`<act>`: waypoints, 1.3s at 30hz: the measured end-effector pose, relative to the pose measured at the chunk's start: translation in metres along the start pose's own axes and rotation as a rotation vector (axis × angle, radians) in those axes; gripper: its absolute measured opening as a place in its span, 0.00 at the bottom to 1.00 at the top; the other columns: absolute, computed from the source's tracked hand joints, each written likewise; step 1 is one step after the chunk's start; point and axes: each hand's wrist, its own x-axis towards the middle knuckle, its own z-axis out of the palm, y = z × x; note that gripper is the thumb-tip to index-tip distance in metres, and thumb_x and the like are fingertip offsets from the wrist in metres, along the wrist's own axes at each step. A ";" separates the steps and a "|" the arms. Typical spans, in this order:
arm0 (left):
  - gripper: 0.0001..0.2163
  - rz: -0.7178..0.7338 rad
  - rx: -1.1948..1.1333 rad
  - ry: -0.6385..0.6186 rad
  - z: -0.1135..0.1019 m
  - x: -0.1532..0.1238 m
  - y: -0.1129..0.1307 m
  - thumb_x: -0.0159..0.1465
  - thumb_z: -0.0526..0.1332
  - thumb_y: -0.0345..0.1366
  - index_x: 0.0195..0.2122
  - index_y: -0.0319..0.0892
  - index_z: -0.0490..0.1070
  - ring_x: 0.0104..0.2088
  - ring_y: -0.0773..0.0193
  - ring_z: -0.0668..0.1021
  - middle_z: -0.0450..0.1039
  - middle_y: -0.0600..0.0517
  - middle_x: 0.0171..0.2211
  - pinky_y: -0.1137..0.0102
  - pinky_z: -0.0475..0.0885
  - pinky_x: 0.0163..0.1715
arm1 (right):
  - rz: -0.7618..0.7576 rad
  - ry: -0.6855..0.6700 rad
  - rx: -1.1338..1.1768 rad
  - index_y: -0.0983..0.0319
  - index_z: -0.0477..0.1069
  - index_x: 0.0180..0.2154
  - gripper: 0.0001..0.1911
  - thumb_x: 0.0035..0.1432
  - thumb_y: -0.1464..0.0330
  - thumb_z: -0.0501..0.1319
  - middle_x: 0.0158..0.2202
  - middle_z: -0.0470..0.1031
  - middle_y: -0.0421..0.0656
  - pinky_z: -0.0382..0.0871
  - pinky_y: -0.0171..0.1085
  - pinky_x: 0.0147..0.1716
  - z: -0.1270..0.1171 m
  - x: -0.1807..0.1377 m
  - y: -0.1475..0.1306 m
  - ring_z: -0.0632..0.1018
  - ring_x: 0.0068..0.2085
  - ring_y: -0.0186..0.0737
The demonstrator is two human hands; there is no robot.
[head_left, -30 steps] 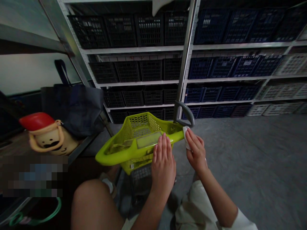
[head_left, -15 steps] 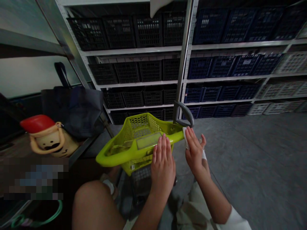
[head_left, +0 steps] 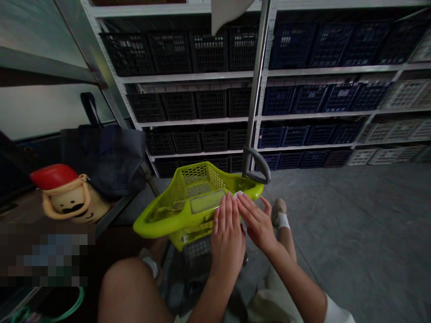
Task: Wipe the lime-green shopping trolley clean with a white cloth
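A lime-green toy-sized shopping cart (head_left: pixel 158 228) stands in front of my knees, with a perforated basket and a curved handle bar that has a clear panel (head_left: pixel 208 201) set in it. My left hand (head_left: pixel 229 233) lies over the bar just right of that panel, fingers together and thumb hidden. Right beside it, my right hand (head_left: pixel 257 224) presses a crumpled white wipe (head_left: pixel 238 194) against the bar. Most of the wipe is covered by the fingers. The two hands' fingertips nearly touch.
A metal pole (head_left: pixel 257 85) with a grey loop (head_left: pixel 259 165) rises at the cart's right. Behind are shelves of black crates (head_left: pixel 212 105) and blue crates (head_left: pixel 279 99). At left sit a dark tote bag (head_left: pixel 104 152) and a red-capped face bag (head_left: pixel 72 197).
My right hand has slid left along the bar with the wipe, from near its right end to beside my left hand. My left hand has stayed in place.
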 end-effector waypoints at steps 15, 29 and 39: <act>0.31 -0.006 -0.012 -0.008 -0.003 0.001 0.001 0.67 0.54 0.31 0.70 0.30 0.49 0.70 0.50 0.58 0.53 0.40 0.71 0.55 0.59 0.68 | 0.236 0.162 -0.026 0.56 0.51 0.70 0.41 0.56 0.81 0.45 0.65 0.67 0.48 0.47 0.51 0.67 0.009 -0.002 0.002 0.66 0.67 0.42; 0.33 -0.013 -0.025 0.000 -0.002 0.000 0.000 0.66 0.54 0.30 0.71 0.32 0.45 0.71 0.51 0.56 0.51 0.39 0.71 0.55 0.57 0.68 | 0.026 0.000 0.045 0.55 0.50 0.70 0.40 0.57 0.80 0.48 0.64 0.70 0.47 0.40 0.51 0.69 0.002 0.002 -0.004 0.68 0.66 0.40; 0.36 -0.007 -0.030 -0.031 -0.004 0.000 0.001 0.66 0.55 0.31 0.72 0.30 0.40 0.71 0.49 0.56 0.50 0.37 0.71 0.52 0.58 0.68 | 0.080 0.008 -0.022 0.55 0.50 0.70 0.41 0.56 0.80 0.48 0.64 0.70 0.47 0.43 0.51 0.68 0.001 -0.002 -0.003 0.69 0.65 0.41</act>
